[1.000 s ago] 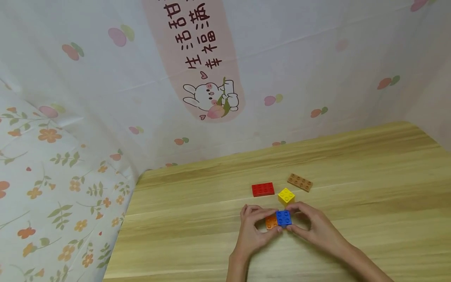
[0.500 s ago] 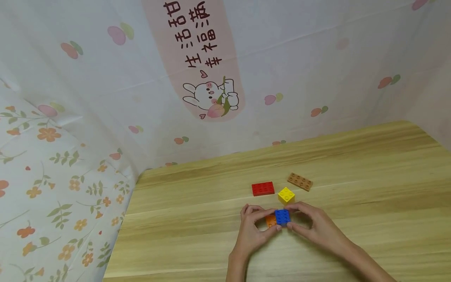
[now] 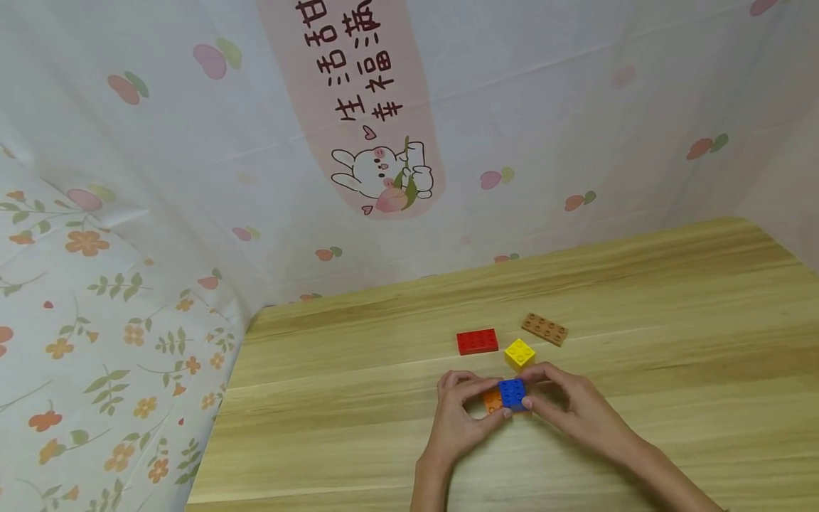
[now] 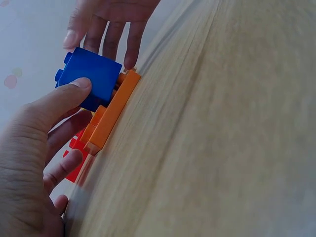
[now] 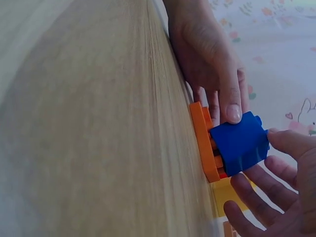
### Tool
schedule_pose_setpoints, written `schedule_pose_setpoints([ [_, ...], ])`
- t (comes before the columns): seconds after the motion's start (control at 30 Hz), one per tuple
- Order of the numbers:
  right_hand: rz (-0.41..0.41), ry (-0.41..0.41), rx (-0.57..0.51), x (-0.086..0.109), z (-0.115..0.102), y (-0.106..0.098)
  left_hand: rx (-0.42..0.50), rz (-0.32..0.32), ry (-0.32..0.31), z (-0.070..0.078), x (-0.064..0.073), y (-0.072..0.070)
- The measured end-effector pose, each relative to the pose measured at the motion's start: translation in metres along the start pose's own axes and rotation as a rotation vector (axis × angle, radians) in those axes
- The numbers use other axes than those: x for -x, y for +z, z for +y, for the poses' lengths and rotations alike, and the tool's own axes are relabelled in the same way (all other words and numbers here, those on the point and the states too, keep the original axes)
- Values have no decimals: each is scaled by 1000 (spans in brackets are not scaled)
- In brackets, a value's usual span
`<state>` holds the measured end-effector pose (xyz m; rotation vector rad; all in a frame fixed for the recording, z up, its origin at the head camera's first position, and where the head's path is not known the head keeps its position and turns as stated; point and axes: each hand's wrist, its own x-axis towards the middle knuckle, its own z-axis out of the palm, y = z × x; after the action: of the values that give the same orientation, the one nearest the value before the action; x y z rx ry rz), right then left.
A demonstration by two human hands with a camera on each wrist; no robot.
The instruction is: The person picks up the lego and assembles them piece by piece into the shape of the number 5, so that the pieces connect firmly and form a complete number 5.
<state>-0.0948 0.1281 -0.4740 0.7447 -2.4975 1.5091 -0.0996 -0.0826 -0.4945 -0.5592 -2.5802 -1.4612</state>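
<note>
A blue square brick (image 3: 512, 393) sits tilted over the right part of a flat orange brick (image 3: 492, 400), which lies on the table. In the left wrist view a gap shows between part of the blue brick (image 4: 96, 74) and the orange studs. My left hand (image 3: 456, 414) pinches the blue brick, its thumb on the near face. From the right, my right hand (image 3: 589, 411) holds the same brick between thumb and index finger. In the right wrist view, that thumb touches the blue brick (image 5: 239, 143) by its studded edge, while the other fingers spread loosely below.
Just behind the hands stands a yellow square brick (image 3: 520, 353). A flat red brick (image 3: 476, 343) lies to its left, and a flat brown brick (image 3: 544, 329) lies behind it to the right. Printed cloth (image 3: 550, 128) hangs along the table's back edge.
The blue brick has shifted slightly left and tilted over the orange brick. My right thumb has moved up a little along its side. The left hand has hardly moved.
</note>
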Motion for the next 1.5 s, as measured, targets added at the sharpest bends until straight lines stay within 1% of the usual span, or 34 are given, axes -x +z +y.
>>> schedule_pose_setpoints([
  [0.13, 17, -18, 11, -1, 2, 3, 21, 0, -61, 2, 1, -1],
  [0.23, 12, -6, -7, -2, 2, 3, 25, -1, -72, 3, 1, -1],
  [0.3, 6, 11, -26, -3, 2, 3, 26, -2, -65, 3, 1, -1],
  [0.53, -17, 66, -95, -3, 2, 0, -5, -4, 16, 1, -2, -1],
  [0.63, -20, 75, -111, -3, 3, -1, -11, -2, 30, 0, -2, 0],
  [1.03, -32, 84, -155, -2, 5, -1, -17, -15, 30, 1, -2, 0],
  [1.3, -57, 120, -203, -1, 5, -4, -25, -15, 33, 0, -1, 1],
  [1.5, -82, 122, -245, -1, 6, -5, -26, -13, 38, 1, -1, 2],
])
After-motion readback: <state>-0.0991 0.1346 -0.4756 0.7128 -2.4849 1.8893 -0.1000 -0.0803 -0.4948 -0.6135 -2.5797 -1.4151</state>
